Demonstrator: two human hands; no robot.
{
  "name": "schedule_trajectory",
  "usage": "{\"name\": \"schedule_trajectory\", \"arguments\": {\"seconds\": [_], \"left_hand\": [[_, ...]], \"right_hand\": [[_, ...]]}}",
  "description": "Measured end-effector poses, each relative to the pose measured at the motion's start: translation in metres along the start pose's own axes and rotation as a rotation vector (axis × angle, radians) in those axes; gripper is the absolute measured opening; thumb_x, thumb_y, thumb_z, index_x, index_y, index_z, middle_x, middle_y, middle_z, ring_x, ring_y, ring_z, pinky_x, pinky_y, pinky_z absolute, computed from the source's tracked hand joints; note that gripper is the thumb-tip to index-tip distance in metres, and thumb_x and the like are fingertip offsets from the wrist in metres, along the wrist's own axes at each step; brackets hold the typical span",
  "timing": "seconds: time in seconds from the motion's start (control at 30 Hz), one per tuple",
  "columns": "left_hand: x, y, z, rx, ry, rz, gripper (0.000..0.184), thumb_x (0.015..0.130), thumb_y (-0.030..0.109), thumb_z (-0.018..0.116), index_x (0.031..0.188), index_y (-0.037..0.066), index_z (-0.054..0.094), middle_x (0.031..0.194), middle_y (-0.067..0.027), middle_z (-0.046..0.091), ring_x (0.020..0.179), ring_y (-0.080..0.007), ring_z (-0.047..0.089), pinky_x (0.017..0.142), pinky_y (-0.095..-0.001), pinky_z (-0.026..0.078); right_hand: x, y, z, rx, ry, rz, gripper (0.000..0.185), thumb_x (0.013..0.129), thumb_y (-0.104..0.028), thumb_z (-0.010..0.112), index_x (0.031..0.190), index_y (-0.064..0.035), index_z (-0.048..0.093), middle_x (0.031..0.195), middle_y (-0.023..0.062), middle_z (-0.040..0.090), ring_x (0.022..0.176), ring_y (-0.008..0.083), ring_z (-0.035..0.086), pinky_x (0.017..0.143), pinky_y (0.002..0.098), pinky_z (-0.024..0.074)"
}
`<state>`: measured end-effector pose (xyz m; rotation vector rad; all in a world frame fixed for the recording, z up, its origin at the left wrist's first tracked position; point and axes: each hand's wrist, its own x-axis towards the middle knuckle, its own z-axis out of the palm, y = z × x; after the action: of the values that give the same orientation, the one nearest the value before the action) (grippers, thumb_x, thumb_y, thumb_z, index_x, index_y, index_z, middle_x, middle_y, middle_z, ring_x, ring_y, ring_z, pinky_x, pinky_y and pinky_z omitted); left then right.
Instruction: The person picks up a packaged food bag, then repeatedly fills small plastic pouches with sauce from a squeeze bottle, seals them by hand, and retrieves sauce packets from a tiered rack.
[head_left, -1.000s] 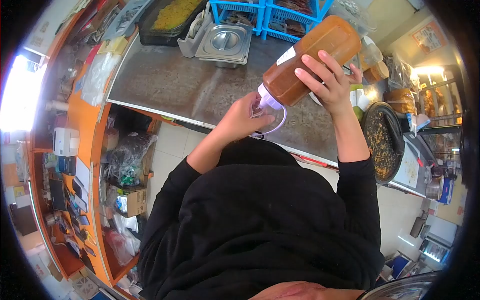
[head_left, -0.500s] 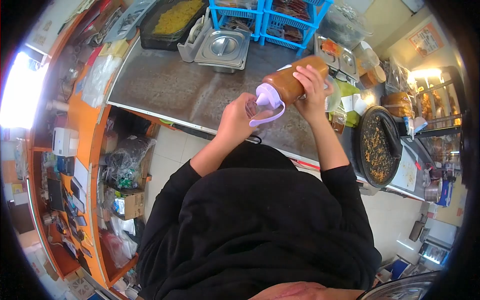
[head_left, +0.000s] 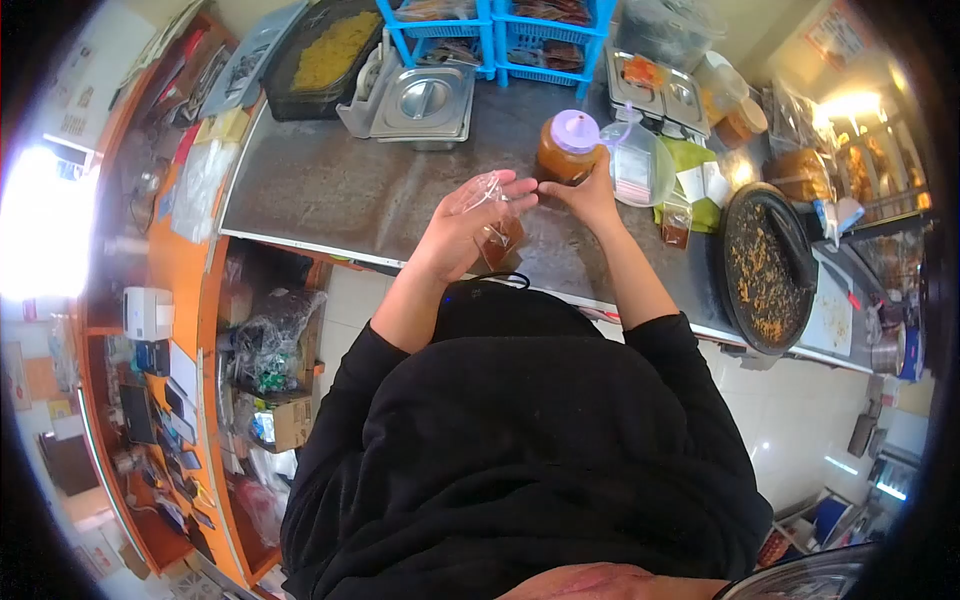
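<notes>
My left hand [head_left: 462,225] holds a small clear plastic bag [head_left: 501,243] with reddish-brown sauce at its bottom, hanging over the counter's front part. The bag's upper end is pinched at the fingers. To the right, a sauce bottle [head_left: 566,165] with a lilac cap stands upright on the counter, its cap strap sticking out to the right. Against the bottle's right side rests my right hand [head_left: 588,193], thumb pointing toward the left hand; some of its fingers are hidden behind the bottle.
Steel lidded container [head_left: 423,103], black tray of yellow food [head_left: 330,55] and blue racks [head_left: 545,45] stand at the back. Rightward are a clear round container [head_left: 640,165], a small sauce bag [head_left: 676,224], green cloth [head_left: 688,157] and a big dark pan [head_left: 765,270].
The bottle has gone from tilted over the bag to upright on the counter. My right hand has shifted down its side. The sauce-filled bag now hangs visibly below my left hand.
</notes>
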<state>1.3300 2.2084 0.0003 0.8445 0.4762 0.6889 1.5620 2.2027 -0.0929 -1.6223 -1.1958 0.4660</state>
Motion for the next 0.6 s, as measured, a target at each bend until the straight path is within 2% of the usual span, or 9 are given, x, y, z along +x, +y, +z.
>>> {"name": "schedule_trajectory", "arguments": {"seconds": [0.1, 0.13, 0.23, 0.27, 0.33, 0.43, 0.47, 0.53, 0.6], "left_hand": [[0.008, -0.008, 0.004, -0.063, -0.113, 0.003, 0.048, 0.096, 0.007, 0.048, 0.14, -0.003, 0.034, 0.14, -0.0237, 0.044, 0.128, -0.0325, 0.047, 0.101, -0.0368, 0.042], [0.011, -0.012, 0.005, -0.053, -0.148, 0.013, 0.05, 0.097, 0.009, 0.047, 0.143, -0.003, 0.031, 0.143, -0.0246, 0.041, 0.13, -0.0341, 0.045, 0.103, -0.0381, 0.041], [0.014, -0.023, 0.025, 0.127, -0.181, 0.075, 0.052, 0.099, 0.015, 0.048, 0.144, -0.002, 0.03, 0.146, -0.0235, 0.037, 0.133, -0.0302, 0.041, 0.104, -0.038, 0.04], [0.016, -0.027, 0.03, 0.147, -0.223, 0.1, 0.052, 0.098, 0.016, 0.05, 0.144, -0.002, 0.032, 0.144, -0.0227, 0.04, 0.132, -0.0286, 0.043, 0.103, -0.0372, 0.04], [0.021, -0.034, 0.038, 0.189, -0.309, 0.155, 0.052, 0.098, 0.018, 0.052, 0.143, -0.002, 0.034, 0.14, -0.0212, 0.045, 0.128, -0.0255, 0.047, 0.103, -0.0356, 0.04], [0.023, -0.034, 0.045, 0.563, -0.112, 0.162, 0.036, 0.096, 0.013, 0.057, 0.129, -0.002, 0.052, 0.117, -0.0118, 0.064, 0.109, -0.0174, 0.059, 0.095, -0.0304, 0.045], [0.025, -0.039, 0.044, 0.548, -0.082, 0.193, 0.03, 0.096, 0.012, 0.058, 0.123, -0.002, 0.055, 0.109, -0.0102, 0.065, 0.101, -0.0159, 0.061, 0.09, -0.0291, 0.047], [0.027, -0.052, 0.043, 0.515, -0.02, 0.251, 0.019, 0.094, 0.008, 0.06, 0.11, -0.001, 0.06, 0.093, -0.007, 0.069, 0.086, -0.0129, 0.065, 0.08, -0.0263, 0.051], [0.027, -0.063, 0.05, 0.506, 0.012, 0.279, 0.011, 0.094, 0.005, 0.06, 0.103, -0.002, 0.06, 0.089, -0.0059, 0.067, 0.08, -0.0114, 0.064, 0.074, -0.0242, 0.05]], "right_hand": [[-0.025, -0.009, -0.01, -0.096, 0.328, -0.171, 0.09, 0.063, -0.027, 0.088, 0.13, 0.0004, 0.035, 0.124, 0.0165, 0.05, 0.112, 0.024, 0.052, 0.09, 0.0376, 0.0442], [-0.04, -0.023, -0.015, 0.027, 0.347, -0.125, 0.072, 0.072, -0.026, 0.082, 0.128, -0.0001, 0.045, 0.118, 0.0142, 0.057, 0.103, 0.0203, 0.056, 0.084, 0.0333, 0.0439], [-0.059, -0.061, -0.039, 0.366, -0.307, -0.103, 0.041, 0.079, -0.02, 0.077, 0.113, -0.0028, 0.061, 0.104, 0.0081, 0.064, 0.094, 0.0155, 0.059, 0.08, 0.0298, 0.0432], [-0.065, -0.082, -0.044, 0.395, -0.322, -0.027, 0.018, 0.083, -0.014, 0.072, 0.098, -0.0043, 0.069, 0.093, 0.0038, 0.067, 0.086, 0.0121, 0.06, 0.077, 0.0271, 0.0436], [-0.068, -0.078, -0.053, 0.555, -0.277, 0.013, 0.015, 0.083, -0.012, 0.072, 0.097, -0.0044, 0.07, 0.095, 0.003, 0.067, 0.086, 0.0107, 0.06, 0.075, 0.0257, 0.0435], [-0.069, -0.071, -0.071, 0.473, -0.21, 0.009, 0.011, 0.084, -0.009, 0.07, 0.094, -0.0038, 0.071, 0.093, 0.0036, 0.069, 0.085, 0.0104, 0.06, 0.074, 0.0246, 0.0442], [-0.07, -0.07, -0.077, 0.392, -0.188, 0.003, 0.009, 0.085, -0.008, 0.07, 0.093, -0.0034, 0.072, 0.093, 0.0041, 0.069, 0.085, 0.0106, 0.061, 0.074, 0.0244, 0.0447], [-0.074, -0.074, -0.087, 0.562, -0.162, 0.07, 0.01, 0.084, -0.01, 0.071, 0.092, -0.0032, 0.072, 0.089, 0.0047, 0.069, 0.083, 0.0107, 0.06, 0.074, 0.0248, 0.0448], [-0.076, -0.071, -0.094, 0.565, -0.144, 0.078, 0.011, 0.084, -0.012, 0.072, 0.091, -0.0031, 0.072, 0.087, 0.0054, 0.069, 0.082, 0.011, 0.06, 0.073, 0.0254, 0.045]]}}
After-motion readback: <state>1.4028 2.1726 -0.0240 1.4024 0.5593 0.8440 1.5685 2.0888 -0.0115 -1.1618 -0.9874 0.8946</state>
